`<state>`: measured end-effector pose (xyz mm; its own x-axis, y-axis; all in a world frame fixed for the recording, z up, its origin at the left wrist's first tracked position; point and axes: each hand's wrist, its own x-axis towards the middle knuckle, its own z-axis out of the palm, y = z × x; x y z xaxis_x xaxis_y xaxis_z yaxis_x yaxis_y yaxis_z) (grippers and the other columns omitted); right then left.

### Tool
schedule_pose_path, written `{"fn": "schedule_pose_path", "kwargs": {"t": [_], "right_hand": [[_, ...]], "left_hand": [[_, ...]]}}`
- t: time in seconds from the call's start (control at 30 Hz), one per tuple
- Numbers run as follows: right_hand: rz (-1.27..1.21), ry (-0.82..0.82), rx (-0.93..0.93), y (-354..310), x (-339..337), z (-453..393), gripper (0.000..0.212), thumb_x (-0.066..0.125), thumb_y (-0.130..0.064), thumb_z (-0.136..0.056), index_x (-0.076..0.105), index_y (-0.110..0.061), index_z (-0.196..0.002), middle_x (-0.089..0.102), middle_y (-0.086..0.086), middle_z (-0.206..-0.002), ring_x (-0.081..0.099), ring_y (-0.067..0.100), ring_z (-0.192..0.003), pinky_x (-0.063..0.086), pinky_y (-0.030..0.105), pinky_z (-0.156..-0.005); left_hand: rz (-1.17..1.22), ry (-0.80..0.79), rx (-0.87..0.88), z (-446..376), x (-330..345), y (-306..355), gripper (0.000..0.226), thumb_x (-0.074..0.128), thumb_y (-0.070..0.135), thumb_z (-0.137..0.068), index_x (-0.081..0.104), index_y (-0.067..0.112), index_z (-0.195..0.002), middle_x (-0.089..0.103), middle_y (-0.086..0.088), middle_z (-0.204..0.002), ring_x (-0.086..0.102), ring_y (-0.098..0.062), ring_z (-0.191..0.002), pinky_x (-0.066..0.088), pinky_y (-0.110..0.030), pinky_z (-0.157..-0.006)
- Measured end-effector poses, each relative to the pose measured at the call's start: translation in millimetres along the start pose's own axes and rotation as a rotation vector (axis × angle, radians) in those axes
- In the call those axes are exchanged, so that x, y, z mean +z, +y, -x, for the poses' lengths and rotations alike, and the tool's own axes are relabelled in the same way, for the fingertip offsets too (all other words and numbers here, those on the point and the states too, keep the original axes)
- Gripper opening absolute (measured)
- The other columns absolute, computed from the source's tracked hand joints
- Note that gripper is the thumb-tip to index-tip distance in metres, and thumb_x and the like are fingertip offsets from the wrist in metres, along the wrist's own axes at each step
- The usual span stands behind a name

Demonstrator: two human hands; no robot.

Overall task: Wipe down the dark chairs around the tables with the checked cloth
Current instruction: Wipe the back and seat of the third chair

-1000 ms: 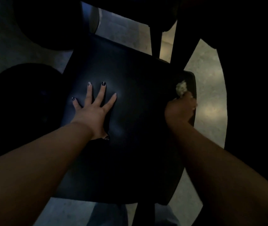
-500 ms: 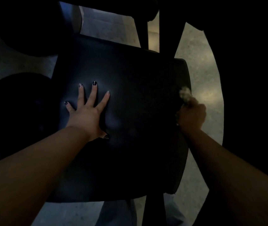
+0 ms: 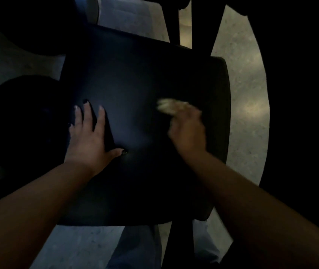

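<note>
A dark chair seat (image 3: 135, 78) fills the middle of the dim head view, seen from straight above, its padded surface catching a faint sheen near the centre. The left hand (image 3: 88, 140) lies flat on the left part of the seat, fingers straight and spread toward the far side, thumb stretched out to the right, palm pressing on the upholstery; the nails look dark-painted. The right hand (image 3: 188, 129) is over the right half of the seat, smeared by motion blur, its fingers curled around a pale bunched cloth (image 3: 167, 106) that sticks out at the far-left side of the fist and touches the seat surface; the cloth's checked pattern cannot be made out in the blur and low light. Both bare forearms reach in from the near edge of the view. To the left of the seat sit two round dark shapes, one near (image 3: 19, 121) and one farther (image 3: 30, 22), too shadowed to identify. Beyond the far edge of the seat, dark upright bars (image 3: 199, 22) rise against a speckled pale floor (image 3: 249, 105), which shows as a lit strip along the right side. At the near edge, below the seat, light-coloured trouser legs (image 3: 137, 247) of the person are visible.
</note>
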<state>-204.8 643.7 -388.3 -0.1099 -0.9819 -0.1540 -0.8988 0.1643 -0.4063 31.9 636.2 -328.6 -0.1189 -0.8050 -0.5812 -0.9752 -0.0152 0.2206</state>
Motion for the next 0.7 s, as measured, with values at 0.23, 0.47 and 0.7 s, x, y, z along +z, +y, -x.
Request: {"fn": "schedule_pose_path", "kwargs": {"t": [0.23, 0.47, 0.7], "right_hand": [[-0.211, 0.149, 0.659, -17.7, -17.6, 5.7, 0.057, 0.043, -0.006, -0.091, 0.034, -0.013, -0.146, 0.029, 0.022, -0.145, 0.036, 0.039, -0.126, 0.033, 0.044, -0.1], [-0.115, -0.151, -0.185, -107.6, 22.8, 57.6, 0.05, 0.072, -0.012, -0.068, 0.064, -0.008, -0.118, 0.062, 0.015, -0.106, 0.065, 0.035, -0.067, 0.052, 0.033, -0.048], [-0.018, -0.06, 0.343, -31.5, -14.7, 17.2, 0.037, 0.051, -0.018, -0.092, 0.043, -0.008, -0.127, 0.051, 0.013, -0.127, 0.053, 0.032, -0.113, 0.044, 0.038, -0.088]], "left_hand": [[-0.052, -0.206, 0.032, -2.6, -12.3, -7.7, 0.146, 0.089, 0.05, -0.053, -0.017, 0.032, -0.151, -0.039, -0.006, -0.153, -0.032, -0.031, -0.141, 0.001, -0.053, -0.118], [-0.108, -0.187, 0.005, -1.2, -10.2, 1.9, 0.145, 0.09, 0.04, -0.056, -0.017, 0.029, -0.152, -0.036, -0.011, -0.153, -0.029, -0.035, -0.142, 0.006, -0.054, -0.119], [-0.132, -0.201, 0.011, -0.2, -11.4, 0.9, 0.147, 0.09, 0.045, -0.055, -0.021, 0.029, -0.151, -0.039, -0.01, -0.151, -0.031, -0.035, -0.141, 0.004, -0.055, -0.118]]}}
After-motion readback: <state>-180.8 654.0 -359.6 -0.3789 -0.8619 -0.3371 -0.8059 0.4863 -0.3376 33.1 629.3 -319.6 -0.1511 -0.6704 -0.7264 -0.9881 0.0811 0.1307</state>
